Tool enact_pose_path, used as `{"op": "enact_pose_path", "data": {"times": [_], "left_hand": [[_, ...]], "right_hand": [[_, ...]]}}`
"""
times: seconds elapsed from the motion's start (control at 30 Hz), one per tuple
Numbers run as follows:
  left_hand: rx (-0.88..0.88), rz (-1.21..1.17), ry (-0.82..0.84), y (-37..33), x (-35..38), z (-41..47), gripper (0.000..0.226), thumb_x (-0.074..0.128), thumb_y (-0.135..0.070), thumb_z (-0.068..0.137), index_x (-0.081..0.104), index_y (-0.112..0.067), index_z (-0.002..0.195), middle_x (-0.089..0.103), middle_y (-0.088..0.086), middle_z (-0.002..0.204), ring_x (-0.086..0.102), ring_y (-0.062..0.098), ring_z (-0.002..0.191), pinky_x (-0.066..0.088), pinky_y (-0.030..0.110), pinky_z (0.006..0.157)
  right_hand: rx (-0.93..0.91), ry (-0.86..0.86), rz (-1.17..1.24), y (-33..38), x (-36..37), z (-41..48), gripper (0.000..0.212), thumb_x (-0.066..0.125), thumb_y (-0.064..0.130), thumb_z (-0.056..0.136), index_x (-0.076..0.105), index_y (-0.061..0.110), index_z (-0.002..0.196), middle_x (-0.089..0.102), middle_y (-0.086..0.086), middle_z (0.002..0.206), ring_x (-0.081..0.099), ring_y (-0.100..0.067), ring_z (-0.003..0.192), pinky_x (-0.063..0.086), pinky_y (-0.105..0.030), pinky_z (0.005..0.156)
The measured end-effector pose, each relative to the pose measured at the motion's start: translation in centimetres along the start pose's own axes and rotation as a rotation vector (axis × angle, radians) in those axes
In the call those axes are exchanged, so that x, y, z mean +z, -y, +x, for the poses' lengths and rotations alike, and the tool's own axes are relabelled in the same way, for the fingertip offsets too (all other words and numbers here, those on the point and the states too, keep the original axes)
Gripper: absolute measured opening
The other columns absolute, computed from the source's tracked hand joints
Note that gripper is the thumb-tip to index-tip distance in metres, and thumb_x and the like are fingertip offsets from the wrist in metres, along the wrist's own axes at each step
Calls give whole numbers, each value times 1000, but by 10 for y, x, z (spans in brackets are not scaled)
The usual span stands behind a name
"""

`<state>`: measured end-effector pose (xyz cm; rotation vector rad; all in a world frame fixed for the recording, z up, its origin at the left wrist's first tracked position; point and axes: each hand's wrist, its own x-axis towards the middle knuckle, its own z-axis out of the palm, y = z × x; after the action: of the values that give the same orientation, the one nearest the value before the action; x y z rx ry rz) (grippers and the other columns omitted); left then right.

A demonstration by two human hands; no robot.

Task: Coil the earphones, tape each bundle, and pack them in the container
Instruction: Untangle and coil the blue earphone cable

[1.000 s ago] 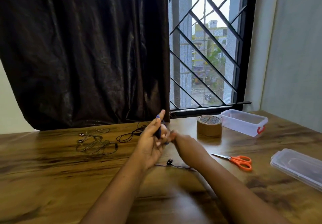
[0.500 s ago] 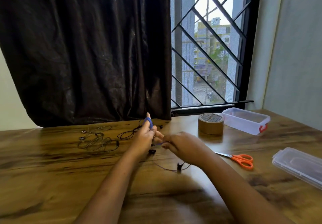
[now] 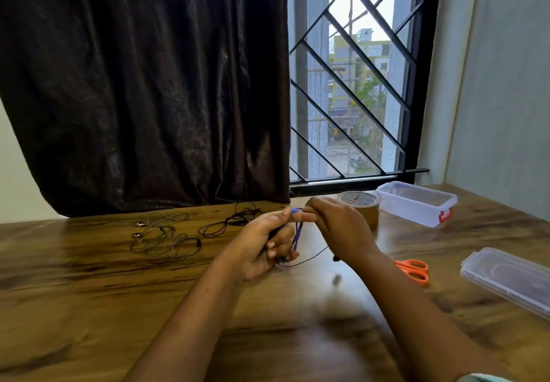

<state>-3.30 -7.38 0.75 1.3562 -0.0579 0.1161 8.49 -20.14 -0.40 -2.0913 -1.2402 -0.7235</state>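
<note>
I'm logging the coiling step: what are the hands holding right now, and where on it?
One blue earphone cable. The left hand has its loops wound over the fingers; the right hand pinches the cable at the top of the coil.

On the desk [image 3: 89, 292], one earphone tangle [image 3: 165, 240] sits mid-left, with a second tangle [image 3: 232, 222] just right of it. The tape roll [image 3: 361, 201] is right of centre beside the container [image 3: 410, 212], the scissors [image 3: 413, 270] are lower down, and the lid [image 3: 506, 280] is at the right edge.
</note>
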Motion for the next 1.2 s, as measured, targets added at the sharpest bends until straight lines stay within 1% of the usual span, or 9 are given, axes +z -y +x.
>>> {"op": "enact_pose_path", "data": {"times": [0.1,0.23,0.43,0.6,0.67,0.8,0.97,1.13,1.2], "left_hand": [[71,-108,-27,-1,3,0,43,40,-29,93,60,-5,122,29,-6,39,27,5,32,50,26,57],[281,-232,-239,-5,3,4,39,37,-26,97,53,-12,130,33,-4,43,33,6,36,54,25,60],[504,-237,-550,-11,-14,6,42,28,-22,103,32,-23,144,66,-4,60,67,11,59,52,25,71],[552,-169,-707,-12,-26,6,45,29,-19,103,26,-21,148,65,-4,55,68,18,82,44,37,100],[557,-183,-735,-12,-27,5,45,28,-18,104,24,-20,148,62,-4,52,66,20,88,41,39,103],[586,-223,-757,-12,-31,5,45,27,-19,104,22,-20,149,55,-5,47,66,22,93,36,43,108],[650,-276,-786,-17,-35,3,45,25,-18,104,21,-18,149,49,-6,45,67,22,85,45,37,97],[622,-176,-765,-12,-33,4,44,27,-18,104,26,-18,147,47,-5,44,69,20,82,38,43,107],[596,-144,-724,-10,-29,5,43,26,-16,104,29,-14,147,41,-5,42,69,17,71,44,38,98]], "right_hand": [[64,153,18,2,11,-4,23,39,36,100,58,24,95,68,0,93,64,-25,86,42,-32,63],[44,390,-37,15,26,-10,25,36,37,101,57,23,102,65,0,102,60,-23,95,40,-31,65],[6,469,112,22,29,-9,23,34,39,101,53,25,102,67,-1,101,60,-24,92,51,-42,77],[-8,441,75,20,21,-6,25,33,31,102,57,22,102,62,1,94,58,-24,89,44,-34,68],[2,438,12,17,18,-5,26,32,31,102,56,23,100,61,2,95,57,-21,89,36,-30,63],[16,463,-117,9,16,-6,26,31,30,102,55,22,99,59,1,106,57,-22,95,37,-30,65],[97,538,-292,-3,9,-5,30,35,33,101,58,21,116,56,-1,121,53,-24,111,41,-35,82],[117,597,-369,-3,10,-5,27,47,30,95,59,25,118,54,2,128,46,-23,120,39,-37,90],[117,620,-367,-2,9,-4,40,53,30,90,52,29,130,47,4,138,40,-24,128,36,-40,97]]}}
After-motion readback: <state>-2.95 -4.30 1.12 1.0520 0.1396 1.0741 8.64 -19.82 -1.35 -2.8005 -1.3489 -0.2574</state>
